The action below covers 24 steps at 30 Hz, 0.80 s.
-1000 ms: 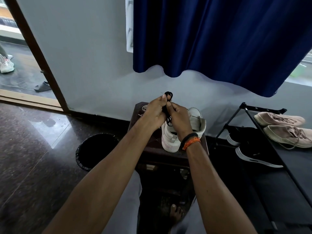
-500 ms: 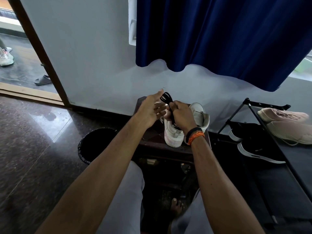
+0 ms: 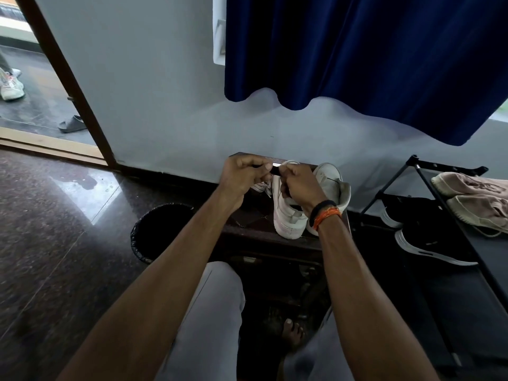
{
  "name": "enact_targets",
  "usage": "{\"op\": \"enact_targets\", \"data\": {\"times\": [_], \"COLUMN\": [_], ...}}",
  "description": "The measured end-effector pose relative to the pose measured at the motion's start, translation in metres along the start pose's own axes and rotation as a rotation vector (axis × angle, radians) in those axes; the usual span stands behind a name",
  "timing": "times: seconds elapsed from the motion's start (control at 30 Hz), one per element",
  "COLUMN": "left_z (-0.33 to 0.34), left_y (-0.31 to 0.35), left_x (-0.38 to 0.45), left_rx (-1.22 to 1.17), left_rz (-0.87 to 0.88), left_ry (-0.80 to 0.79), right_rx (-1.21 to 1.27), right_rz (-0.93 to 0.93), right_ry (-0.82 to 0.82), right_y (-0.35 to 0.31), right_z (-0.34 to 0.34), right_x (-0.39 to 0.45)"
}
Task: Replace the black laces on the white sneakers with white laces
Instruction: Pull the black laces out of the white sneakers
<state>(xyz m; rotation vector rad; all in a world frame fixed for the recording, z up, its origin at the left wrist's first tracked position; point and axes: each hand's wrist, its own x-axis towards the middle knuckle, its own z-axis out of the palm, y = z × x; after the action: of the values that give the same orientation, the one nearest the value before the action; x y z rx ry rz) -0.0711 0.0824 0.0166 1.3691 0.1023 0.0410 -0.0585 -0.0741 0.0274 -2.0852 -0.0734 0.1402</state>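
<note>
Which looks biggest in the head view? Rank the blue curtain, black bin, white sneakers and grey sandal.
1. blue curtain
2. black bin
3. white sneakers, near the bin's size, so unsure
4. grey sandal, though it lies farthest off

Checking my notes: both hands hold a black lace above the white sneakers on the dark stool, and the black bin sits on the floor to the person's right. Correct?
Not quite. In the head view the black bin is on the person's left, not right. The rest stands: left hand and right hand hold the black lace above the white sneakers on the dark stool.
</note>
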Motion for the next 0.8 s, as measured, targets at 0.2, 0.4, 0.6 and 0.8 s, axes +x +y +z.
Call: {"op": "enact_targets", "data": {"times": [0.2, 0.4, 0.6, 0.8], "left_z": [-0.007, -0.011, -0.004, 0.003], "left_y": [-0.009, -0.029, -0.035, -0.057], "left_x": [-0.002, -0.008, -0.018, -0.026], "left_rx": [-0.096, -0.05, 0.316, 0.463], "left_rz": [0.068, 0.116, 0.304, 0.401], "left_ry": [0.166, 0.223, 0.336, 0.223], "right_rx": [0.237, 0.746, 0.896, 1.096], "right_rz": [0.249, 0.398, 0.479, 0.562], "right_ry": [-0.216, 0.014, 0.176, 0.207], "right_y": [-0.019, -0.025, -0.017, -0.01], "right_z": [0.013, 0.04, 0.061, 0.066], "right_x": [-0.007, 0.004, 0.013, 0.022]}}
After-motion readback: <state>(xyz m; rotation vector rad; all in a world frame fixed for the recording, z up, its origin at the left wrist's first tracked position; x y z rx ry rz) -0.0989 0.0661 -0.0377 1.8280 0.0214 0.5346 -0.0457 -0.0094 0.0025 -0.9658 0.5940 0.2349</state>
